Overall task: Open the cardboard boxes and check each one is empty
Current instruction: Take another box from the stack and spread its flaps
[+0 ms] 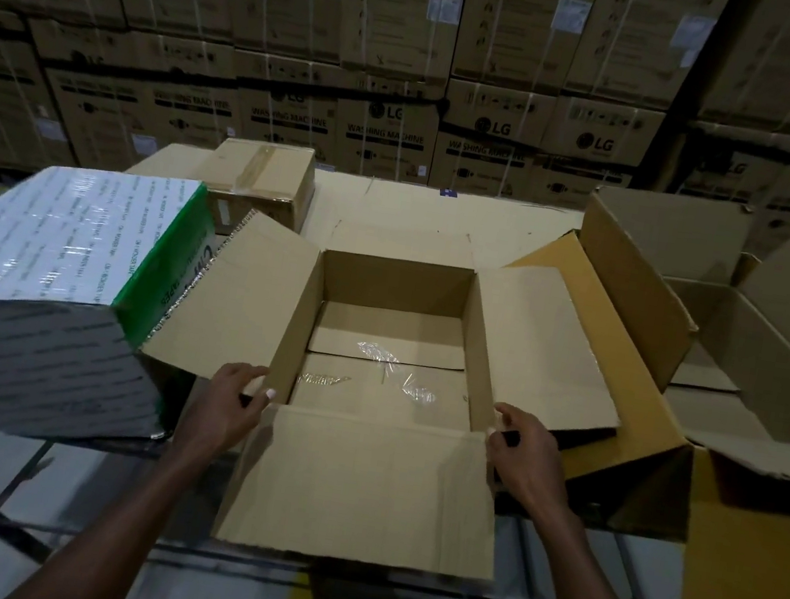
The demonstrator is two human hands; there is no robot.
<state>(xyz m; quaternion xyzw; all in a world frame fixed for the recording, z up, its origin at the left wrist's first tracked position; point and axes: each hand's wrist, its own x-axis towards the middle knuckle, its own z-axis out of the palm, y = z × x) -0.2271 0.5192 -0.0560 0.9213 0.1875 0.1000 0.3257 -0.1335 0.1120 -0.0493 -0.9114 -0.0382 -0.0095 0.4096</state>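
Note:
An open cardboard box [395, 284] stands in the middle of the table with all its flaps folded outward. Inside I see only its bare bottom and a strip of clear tape [397, 372]. My left hand [231, 403] grips the near left corner of the box, thumb on the rim. My right hand [526, 454] grips the near right corner the same way. The near flap [362, 491] hangs toward me between my forearms.
A white and green wrapped box [48, 286] stands at the left, touching the left flap. A taped shut small box [262, 180] sits behind it. Open cardboard boxes [716, 350] lie at the right. Stacked washing machine cartons [394, 92] fill the background.

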